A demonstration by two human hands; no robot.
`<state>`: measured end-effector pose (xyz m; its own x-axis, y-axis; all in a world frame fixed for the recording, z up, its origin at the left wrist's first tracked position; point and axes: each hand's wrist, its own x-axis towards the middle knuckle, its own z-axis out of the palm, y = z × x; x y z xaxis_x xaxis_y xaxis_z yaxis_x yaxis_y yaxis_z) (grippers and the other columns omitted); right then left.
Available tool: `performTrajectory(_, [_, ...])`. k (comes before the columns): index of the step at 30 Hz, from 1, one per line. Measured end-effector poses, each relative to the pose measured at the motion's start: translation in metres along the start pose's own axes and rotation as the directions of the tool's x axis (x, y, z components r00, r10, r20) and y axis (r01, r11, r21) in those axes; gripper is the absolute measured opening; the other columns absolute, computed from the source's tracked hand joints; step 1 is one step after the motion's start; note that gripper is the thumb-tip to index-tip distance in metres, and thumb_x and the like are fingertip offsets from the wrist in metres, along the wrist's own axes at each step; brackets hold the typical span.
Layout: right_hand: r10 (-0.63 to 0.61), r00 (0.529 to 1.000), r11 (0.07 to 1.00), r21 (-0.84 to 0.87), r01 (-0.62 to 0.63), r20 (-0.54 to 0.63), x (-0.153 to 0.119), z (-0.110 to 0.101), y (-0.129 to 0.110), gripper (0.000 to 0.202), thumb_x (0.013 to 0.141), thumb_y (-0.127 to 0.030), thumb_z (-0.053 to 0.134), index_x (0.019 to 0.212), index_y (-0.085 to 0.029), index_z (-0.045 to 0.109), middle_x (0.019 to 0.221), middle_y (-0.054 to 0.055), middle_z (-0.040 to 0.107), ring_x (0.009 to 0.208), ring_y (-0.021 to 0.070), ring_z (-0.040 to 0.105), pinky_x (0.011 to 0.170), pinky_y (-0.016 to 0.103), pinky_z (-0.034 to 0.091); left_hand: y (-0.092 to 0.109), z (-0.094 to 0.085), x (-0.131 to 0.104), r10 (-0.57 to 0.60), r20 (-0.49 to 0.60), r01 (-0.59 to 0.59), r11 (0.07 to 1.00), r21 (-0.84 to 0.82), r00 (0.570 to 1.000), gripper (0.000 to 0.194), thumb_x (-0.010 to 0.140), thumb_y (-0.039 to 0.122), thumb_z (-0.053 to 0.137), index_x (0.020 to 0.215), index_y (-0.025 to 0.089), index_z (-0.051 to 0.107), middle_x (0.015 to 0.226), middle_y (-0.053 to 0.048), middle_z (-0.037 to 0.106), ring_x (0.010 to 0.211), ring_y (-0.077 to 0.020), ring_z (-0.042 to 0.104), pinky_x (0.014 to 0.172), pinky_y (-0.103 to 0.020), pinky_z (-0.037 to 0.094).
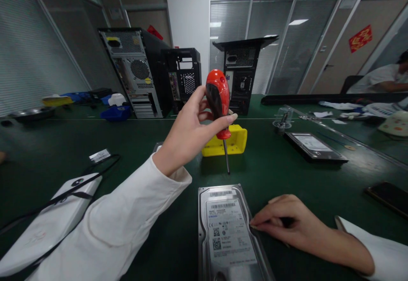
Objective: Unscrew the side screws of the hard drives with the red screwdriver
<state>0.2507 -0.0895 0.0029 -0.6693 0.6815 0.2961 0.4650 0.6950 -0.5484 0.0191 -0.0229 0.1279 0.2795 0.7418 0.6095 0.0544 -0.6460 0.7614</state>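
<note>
My left hand (188,132) is wrapped round a red and black screwdriver (219,94), raised above the table with its shaft pointing down. The tip hangs a little beyond the far edge of a silver hard drive (228,230), which lies label side up in front of me. At that drive's right edge, my right hand (291,219) is closed in a pinch, thumb and forefinger touching together. Anything between those fingertips is too small to make out. Behind the screwdriver sits a yellow plastic bin (237,140) with small dark bits inside.
A second hard drive (314,145) lies to the right, near a clear cup (283,119) and a dark phone (389,198). On the left rests a white device (54,217) with a black strap. Computer cases (140,72) stand at the back. A person (379,79) sits far right.
</note>
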Motion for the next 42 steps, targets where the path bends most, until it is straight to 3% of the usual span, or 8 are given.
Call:
performTrajectory(5, [0.047,0.999,0.999,-0.007,-0.047,-0.010,-0.002,-0.004,-0.001,0.028,0.089,-0.034,0.052,0.089,-0.016,0.073,0.057,0.001,0.062,0.046,0.0043,0.046,0.048,0.016,0.036,0.000,0.000,0.000,-0.013,-0.011,0.013,1.000,-0.003,1.000,0.036,0.074,0.018,0.068,0.105,0.022,0.050,0.101,-0.001,0.063,0.097,-0.0212,0.064,0.087,-0.036,0.056])
performTrajectory(15, [-0.136,0.990,0.983,-0.117,0.139,0.031,-0.007,-0.007,-0.004,0.026,0.091,-0.027,0.049,0.108,-0.021,0.067,0.062,0.002,0.067,0.050,0.0065,0.055,0.059,0.020,0.044,0.003,0.001,0.000,-0.028,-0.026,0.028,1.000,-0.008,0.999,0.042,0.072,0.016,0.068,0.110,0.023,0.050,0.099,0.000,0.063,0.097,-0.0219,0.065,0.086,-0.036,0.056])
performTrajectory(21, [-0.241,0.971,0.914,-0.335,0.228,0.004,-0.008,-0.013,-0.016,0.031,0.095,-0.030,0.040,0.106,-0.021,0.068,0.070,0.003,0.069,0.052,0.0086,0.058,0.060,0.023,0.046,0.003,-0.001,-0.001,-0.022,-0.011,0.022,1.000,0.000,1.000,0.042,0.074,0.017,0.067,0.111,0.023,0.049,0.102,0.000,0.062,0.099,-0.0222,0.064,0.088,-0.037,0.056])
performTrajectory(24, [-0.266,0.964,0.900,-0.361,0.245,-0.010,-0.008,-0.013,-0.015,0.031,0.095,-0.029,0.039,0.107,-0.021,0.067,0.074,0.003,0.070,0.051,0.0084,0.059,0.060,0.024,0.045,0.004,-0.001,-0.001,-0.024,-0.010,0.024,1.000,0.005,1.000,0.044,0.074,0.017,0.067,0.113,0.024,0.049,0.102,0.000,0.062,0.099,-0.0222,0.064,0.089,-0.037,0.055])
performTrajectory(31, [-0.105,0.992,0.982,-0.163,0.092,-0.076,-0.011,0.000,-0.004,0.022,0.090,-0.029,0.051,0.098,-0.024,0.071,0.071,0.002,0.071,0.052,0.0076,0.060,0.058,0.020,0.046,0.002,-0.001,0.000,-0.018,-0.002,0.018,1.000,-0.001,1.000,0.044,0.075,0.020,0.067,0.114,0.025,0.049,0.103,0.000,0.062,0.100,-0.0221,0.064,0.088,-0.037,0.056])
performTrajectory(36, [-0.047,0.990,0.998,-0.041,0.042,-0.131,-0.009,0.007,-0.008,0.020,0.088,-0.030,0.054,0.093,-0.025,0.073,0.073,0.001,0.072,0.046,0.0071,0.056,0.045,0.019,0.038,0.001,0.000,0.000,-0.010,0.003,0.010,1.000,-0.005,1.000,0.042,0.075,0.020,0.067,0.112,0.024,0.049,0.104,0.000,0.061,0.100,-0.0223,0.064,0.089,-0.037,0.055])
performTrajectory(42, [-0.010,0.994,0.995,-0.097,0.000,-0.105,-0.015,0.009,-0.008,0.024,0.091,-0.029,0.050,0.102,-0.024,0.070,0.068,0.002,0.071,0.048,0.0081,0.054,0.050,0.022,0.038,-0.002,0.001,0.000,-0.019,0.007,0.019,1.000,-0.010,1.000,0.042,0.075,0.020,0.067,0.113,0.023,0.049,0.104,-0.002,0.061,0.104,-0.0250,0.062,0.091,-0.040,0.054])
